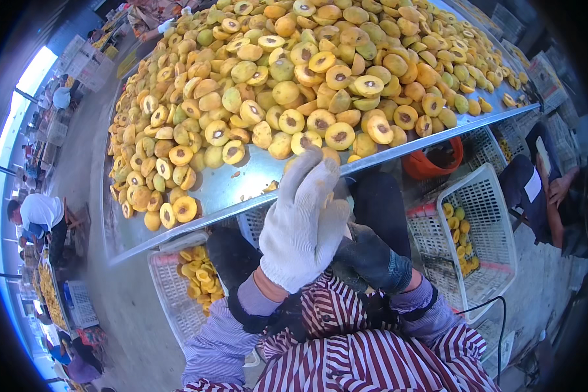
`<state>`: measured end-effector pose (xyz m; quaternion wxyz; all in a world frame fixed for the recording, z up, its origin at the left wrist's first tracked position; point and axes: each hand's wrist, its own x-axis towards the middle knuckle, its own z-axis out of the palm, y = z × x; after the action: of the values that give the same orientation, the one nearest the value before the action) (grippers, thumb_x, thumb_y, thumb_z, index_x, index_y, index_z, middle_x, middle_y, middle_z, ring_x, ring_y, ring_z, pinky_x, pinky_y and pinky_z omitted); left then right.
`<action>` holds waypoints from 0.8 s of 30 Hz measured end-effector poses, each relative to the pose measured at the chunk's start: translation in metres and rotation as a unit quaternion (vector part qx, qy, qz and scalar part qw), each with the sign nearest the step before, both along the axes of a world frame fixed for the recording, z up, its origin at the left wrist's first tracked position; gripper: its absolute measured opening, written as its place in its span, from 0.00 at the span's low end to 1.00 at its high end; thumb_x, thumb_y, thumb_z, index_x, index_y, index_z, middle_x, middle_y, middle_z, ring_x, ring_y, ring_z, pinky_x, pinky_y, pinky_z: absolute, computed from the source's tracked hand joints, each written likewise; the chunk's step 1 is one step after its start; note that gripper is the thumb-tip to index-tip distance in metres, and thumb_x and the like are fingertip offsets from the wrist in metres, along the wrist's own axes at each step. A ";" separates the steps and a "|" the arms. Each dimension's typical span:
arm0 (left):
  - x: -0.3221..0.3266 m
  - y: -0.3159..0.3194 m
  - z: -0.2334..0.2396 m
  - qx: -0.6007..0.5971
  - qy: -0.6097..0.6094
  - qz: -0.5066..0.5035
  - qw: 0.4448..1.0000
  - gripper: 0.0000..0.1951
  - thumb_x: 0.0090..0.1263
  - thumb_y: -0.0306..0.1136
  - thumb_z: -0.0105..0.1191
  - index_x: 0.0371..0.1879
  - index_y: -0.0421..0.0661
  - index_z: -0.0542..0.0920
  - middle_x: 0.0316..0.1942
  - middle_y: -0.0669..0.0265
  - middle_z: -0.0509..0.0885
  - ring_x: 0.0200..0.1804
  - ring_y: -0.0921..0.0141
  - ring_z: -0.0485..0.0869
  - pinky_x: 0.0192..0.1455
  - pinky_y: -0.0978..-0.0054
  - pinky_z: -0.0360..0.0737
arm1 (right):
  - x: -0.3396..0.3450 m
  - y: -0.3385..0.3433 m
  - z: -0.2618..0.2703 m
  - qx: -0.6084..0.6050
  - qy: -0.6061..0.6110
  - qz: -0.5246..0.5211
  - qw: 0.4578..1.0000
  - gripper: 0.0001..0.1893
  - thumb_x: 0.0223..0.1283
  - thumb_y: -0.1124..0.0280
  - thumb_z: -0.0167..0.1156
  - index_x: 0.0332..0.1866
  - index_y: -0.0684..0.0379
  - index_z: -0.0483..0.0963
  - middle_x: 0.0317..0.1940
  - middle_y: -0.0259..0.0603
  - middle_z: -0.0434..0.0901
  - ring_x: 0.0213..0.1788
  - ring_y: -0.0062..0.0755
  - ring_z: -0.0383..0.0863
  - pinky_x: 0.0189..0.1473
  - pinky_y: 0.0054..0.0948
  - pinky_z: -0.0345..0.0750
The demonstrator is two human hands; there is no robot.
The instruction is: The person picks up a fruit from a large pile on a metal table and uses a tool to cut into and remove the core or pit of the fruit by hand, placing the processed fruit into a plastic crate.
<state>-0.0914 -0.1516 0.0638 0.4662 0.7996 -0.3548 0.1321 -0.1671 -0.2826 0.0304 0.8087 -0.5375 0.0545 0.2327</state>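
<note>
My left hand [301, 230], in a white knit glove, is raised at the table's near edge, its long fingers together and pointing at the fruit pile. A small yellowish bit shows between fingers and thumb; whether it holds a fruit is hidden. Just right of it and lower, my right hand [372, 257] wears a dark coated glove with its fingers curled. Whatever lies inside that fist is mostly covered. Beyond both hands, halved yellow stone fruits [339, 135], many with brown pits or pit hollows, are heaped on a metal-topped table [225, 181].
White plastic crates with fruit pieces stand below on the left [169, 284] and right [490, 235]. An orange bucket [433, 159] sits under the table edge. A seated person's legs [519, 196] are at right. Another person [149, 19] works at the far left corner.
</note>
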 end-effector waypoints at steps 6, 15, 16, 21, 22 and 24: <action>0.013 -0.003 0.002 0.025 0.163 -0.015 0.986 0.12 0.71 0.32 0.50 0.48 0.38 0.77 0.49 0.55 0.80 0.50 0.61 0.81 0.54 0.71 0.74 | 0.004 -0.008 -0.001 -0.038 -0.007 0.023 0.999 0.15 0.71 0.59 0.49 0.43 0.61 0.76 0.25 0.30 0.76 0.26 0.18 0.75 0.29 0.21 0.73; 0.027 -0.004 -0.003 0.132 0.233 -0.037 0.963 0.13 0.69 0.41 0.53 0.44 0.45 0.78 0.45 0.54 0.81 0.40 0.52 0.83 0.42 0.62 0.79 | 0.000 -0.001 -0.012 -0.064 0.043 0.025 0.997 0.15 0.72 0.60 0.47 0.42 0.60 0.76 0.22 0.31 0.74 0.25 0.17 0.75 0.27 0.21 0.72; 0.023 -0.006 -0.003 0.106 0.191 -0.019 0.976 0.14 0.69 0.41 0.52 0.45 0.45 0.78 0.45 0.55 0.81 0.40 0.52 0.82 0.42 0.62 0.79 | -0.001 -0.002 -0.018 -0.035 -0.005 0.015 0.999 0.15 0.72 0.59 0.47 0.41 0.59 0.76 0.21 0.30 0.73 0.23 0.17 0.74 0.25 0.21 0.71; 0.012 -0.003 -0.004 0.045 0.027 -0.007 0.999 0.14 0.69 0.38 0.53 0.48 0.45 0.77 0.47 0.55 0.81 0.45 0.55 0.82 0.46 0.65 0.79 | -0.002 -0.001 -0.012 0.013 -0.092 -0.013 0.996 0.18 0.70 0.54 0.50 0.38 0.61 0.74 0.21 0.28 0.73 0.15 0.14 0.66 0.19 0.17 0.65; 0.009 -0.004 0.000 0.061 0.006 -0.003 0.998 0.12 0.69 0.37 0.54 0.46 0.44 0.78 0.47 0.54 0.81 0.44 0.54 0.82 0.46 0.66 0.78 | 0.000 0.000 -0.004 0.012 -0.025 0.007 1.000 0.19 0.69 0.53 0.50 0.39 0.62 0.74 0.22 0.28 0.74 0.15 0.13 0.66 0.19 0.16 0.66; 0.014 -0.007 0.004 0.129 0.096 0.003 0.987 0.12 0.68 0.35 0.55 0.46 0.44 0.78 0.46 0.54 0.81 0.44 0.55 0.83 0.46 0.66 0.78 | 0.007 0.010 -0.013 0.007 -0.026 -0.011 1.000 0.20 0.69 0.52 0.51 0.38 0.62 0.74 0.22 0.29 0.74 0.14 0.11 0.66 0.17 0.15 0.65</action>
<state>-0.0775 -0.1589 0.0679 0.3908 0.8628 -0.3204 0.0095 -0.1604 -0.2724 0.0177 0.8162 -0.5368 0.0375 0.2105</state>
